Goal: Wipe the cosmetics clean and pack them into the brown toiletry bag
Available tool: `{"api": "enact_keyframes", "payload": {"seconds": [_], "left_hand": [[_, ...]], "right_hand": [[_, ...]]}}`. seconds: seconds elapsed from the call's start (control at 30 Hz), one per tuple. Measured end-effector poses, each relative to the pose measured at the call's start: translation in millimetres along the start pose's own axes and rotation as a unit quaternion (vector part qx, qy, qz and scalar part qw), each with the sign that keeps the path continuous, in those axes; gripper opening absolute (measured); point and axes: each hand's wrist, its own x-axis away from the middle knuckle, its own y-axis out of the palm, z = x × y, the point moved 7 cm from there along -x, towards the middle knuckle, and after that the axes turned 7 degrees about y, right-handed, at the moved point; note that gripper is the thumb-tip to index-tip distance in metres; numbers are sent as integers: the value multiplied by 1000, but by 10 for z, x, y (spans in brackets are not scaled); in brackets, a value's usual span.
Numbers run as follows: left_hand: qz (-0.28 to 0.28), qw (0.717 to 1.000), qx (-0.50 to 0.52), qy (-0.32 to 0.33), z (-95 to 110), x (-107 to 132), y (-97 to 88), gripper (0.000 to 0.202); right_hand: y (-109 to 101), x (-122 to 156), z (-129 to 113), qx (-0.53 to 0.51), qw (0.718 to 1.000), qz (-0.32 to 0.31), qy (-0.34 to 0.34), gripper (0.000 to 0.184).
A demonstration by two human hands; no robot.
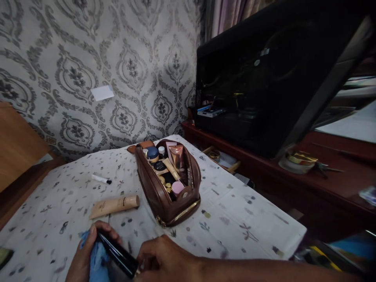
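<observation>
A glossy black cosmetic tube (119, 252) is held slantwise low in the head view. My left hand (85, 250) is closed around its upper end, with a crumpled blue cloth (98, 260) in the same grip. At the tube's lower end, the curled fingers of my right hand (167, 258) pinch it; the fingertips are partly hidden. Just beyond my hands stands an unzipped brown makeup bag (149, 192), filled with several jars, tubes and bottles. A beige tube (116, 206) lies left of the bag, and a small white tube with a black end (101, 179) lies behind it.
A white patterned cloth covers the table (235, 219). To the right, a dark red cabinet (293, 184) carries a large black television (258, 86) and a round glass container (298, 160). An open drawer (225, 158) with items sits below. A wooden panel (22, 145) stands at the left.
</observation>
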Motion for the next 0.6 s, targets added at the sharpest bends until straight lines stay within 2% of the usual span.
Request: {"api": "enact_keyframes", "payload": {"seconds": [0.13,0.3,0.37,0.43,0.5,0.6], "left_hand": [[15,998,-62,25,122,72,62,50],[19,990,-135,38,190,104,40,55],[24,988,-146,35,197,113,21,61],[29,988,-149,24,199,126,7,65],[21,989,-150,5,195,141,14,66],[-6,989,-147,-22,179,153,47,65]], "right_hand": [[-99,266,-252,122,991,51,-9,18],[-184,467,-454,195,974,97,-58,17],[-240,522,-480,155,982,87,-59,9],[-304,569,-482,57,996,49,-39,8],[-394,621,-520,-41,998,22,-34,18],[-611,712,-649,-110,990,56,-71,39]]}}
